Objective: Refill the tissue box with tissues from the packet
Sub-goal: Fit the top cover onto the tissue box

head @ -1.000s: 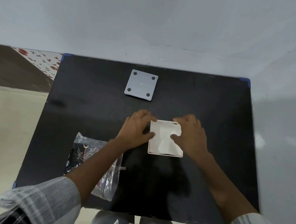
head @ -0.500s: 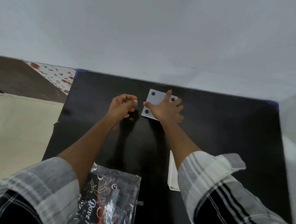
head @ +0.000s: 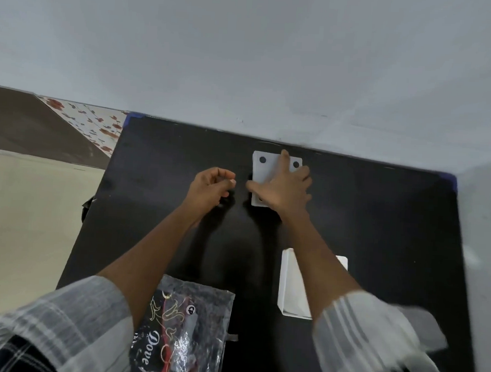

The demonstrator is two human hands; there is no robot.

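A: Count what the head view gives you.

B: One black table (head: 379, 221), two hands, one white tissue box (head: 290, 282), one flat white panel with dark round feet (head: 268, 170), one plastic tissue packet (head: 186, 325) printed "Dove".

A: How many feet on the panel?

B: Two show clearly along its far edge; a third peeks out by the wrist, the rest is under the palm.

A: The hands?

B: The right hand (head: 284, 190) lies flat on the panel with fingers spread, thumb at the panel's left edge; whether it grips I cannot tell. The left hand (head: 210, 187) hovers just left of it, fingers curled loosely toward the thumb with nothing between them.

A: Where is the box?

B: On the table's near right part, open side up, partly hidden under the right forearm. The packet lies at the near edge, left of the box, apart from it, under the left forearm.

A: Edges and room?

B: The panel sits near the far edge, against the wall (head: 245, 57). Blue corners mark the far left and far right. Bare black surface runs wide to the right of panel and box, and left of the left hand up to the table's left edge, beyond which is floor (head: 23, 217).
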